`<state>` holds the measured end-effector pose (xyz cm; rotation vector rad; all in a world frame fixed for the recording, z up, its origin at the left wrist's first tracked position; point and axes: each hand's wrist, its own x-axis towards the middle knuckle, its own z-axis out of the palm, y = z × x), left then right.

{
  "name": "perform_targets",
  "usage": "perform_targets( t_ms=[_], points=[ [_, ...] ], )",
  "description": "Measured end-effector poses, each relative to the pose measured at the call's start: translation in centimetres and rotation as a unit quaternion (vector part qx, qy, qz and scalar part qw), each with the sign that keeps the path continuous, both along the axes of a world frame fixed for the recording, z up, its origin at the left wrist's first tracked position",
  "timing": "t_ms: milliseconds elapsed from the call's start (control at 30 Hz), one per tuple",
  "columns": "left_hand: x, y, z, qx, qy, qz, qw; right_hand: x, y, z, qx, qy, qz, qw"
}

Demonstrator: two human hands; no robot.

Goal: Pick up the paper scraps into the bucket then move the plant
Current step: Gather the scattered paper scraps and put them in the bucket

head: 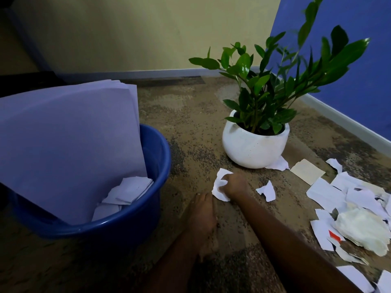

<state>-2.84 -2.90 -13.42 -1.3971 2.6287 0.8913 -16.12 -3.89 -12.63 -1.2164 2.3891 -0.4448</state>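
Note:
My right hand [233, 185] rests on the carpet just in front of the plant pot, its fingers closed on a crumpled white paper scrap [220, 187]. The blue bucket [156, 144] stands at the left and holds large white sheets [69, 144] and several scraps [129, 191]. The green plant [273, 85] grows in a round white pot [251, 146] near the corner. More scraps lie loose: one [267, 190] right of my hand, one [279, 164] against the pot, and a pile [347, 199] at the right. My left hand is out of view.
A bare foot [203, 216] lies on the brown speckled carpet between bucket and hand. A crumpled cream tissue [364, 229] sits in the scrap pile. A yellow wall stands behind and a blue wall [349, 60] to the right, both with grey skirting.

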Motion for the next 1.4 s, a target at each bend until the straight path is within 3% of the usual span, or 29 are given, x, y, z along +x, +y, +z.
perform_targets(
  t_ms=[100, 167, 300, 400, 500, 567, 667, 733, 867, 1033, 1400],
  points=[
    [-0.1, -0.1, -0.2, -0.007, 0.031, 0.006, 0.999, 0.2, 0.0, -0.6, -0.032, -0.088, -0.045, 0.995],
    [-0.1, -0.2, -0.3, 0.002, 0.048, 0.012, 0.999, 0.0, 0.2, -1.1, -0.086, -0.133, -0.024, 0.987],
    [-0.3, -0.2, 0.3, 0.049, 0.103, 0.049, 0.992, 0.4, 0.8, -1.3, -0.104, -0.141, -0.004, 0.985],
    [-0.5, -0.2, 0.4, 0.098, 0.193, 0.114, 0.97, 0.9, 1.6, -1.6, -0.073, -0.137, 0.034, 0.987],
    [-0.8, -0.6, 0.6, 0.137, 0.234, 0.187, 0.944, 1.9, 2.7, -1.2, -0.124, -0.247, 0.056, 0.959],
    [-0.9, -0.8, 0.4, 0.146, 0.241, 0.213, 0.935, 2.1, 2.7, -1.1, -0.165, -0.262, 0.036, 0.95],
    [-0.9, -0.9, 0.3, 0.145, 0.242, 0.256, 0.925, 1.2, 1.9, -1.1, -0.173, -0.122, 0.023, 0.977],
    [-1.0, -0.8, 0.3, 0.145, 0.246, 0.269, 0.92, 0.0, 1.1, -1.2, -0.09, -0.003, 0.048, 0.995],
    [-1.1, -0.8, 0.0, 0.145, 0.252, 0.267, 0.919, -1.9, 0.2, -1.4, 0.069, 0.032, 0.078, 0.994],
    [-0.5, -0.9, -0.4, 0.168, 0.275, 0.253, 0.912, -2.3, -0.1, -1.8, 0.086, 0.138, 0.108, 0.981],
    [-0.5, -0.6, -0.4, 0.178, 0.294, 0.259, 0.903, 0.4, 0.6, -2.4, 0.018, 0.09, 0.043, 0.995]
  ],
)
